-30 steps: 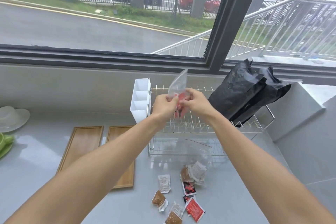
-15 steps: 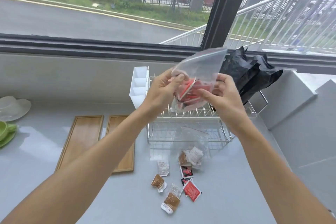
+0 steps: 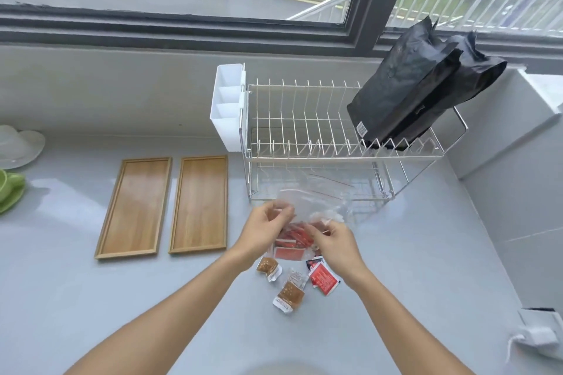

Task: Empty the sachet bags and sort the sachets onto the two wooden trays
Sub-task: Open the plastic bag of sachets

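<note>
Just above the counter, a clear zip sachet bag [image 3: 307, 207] is held between my left hand [image 3: 264, 230] and my right hand [image 3: 335, 242], each pinching one side. Red sachets [image 3: 294, 237] are bunched at its lower end, between my hands. Loose on the counter below lie brown sachets [image 3: 291, 295] and a red sachet [image 3: 323, 278]. Another clear bag [image 3: 341, 189] lies behind, against the rack's foot. Two bare wooden trays, the left tray [image 3: 134, 207] and the right tray [image 3: 199, 204], lie side by side to the left.
A wire dish rack [image 3: 320, 143] with a white cutlery holder [image 3: 228, 106] stands behind my hands, with two black pouches [image 3: 420, 85] leaning in it. White dishes [image 3: 18, 146] and green cups [image 3: 9, 192] sit at the far left. A white device [image 3: 539, 335] sits at the right edge.
My hands have brought the bag down from chest height in front of the rack to just over the loose sachets. The view has tilted down toward the counter.
</note>
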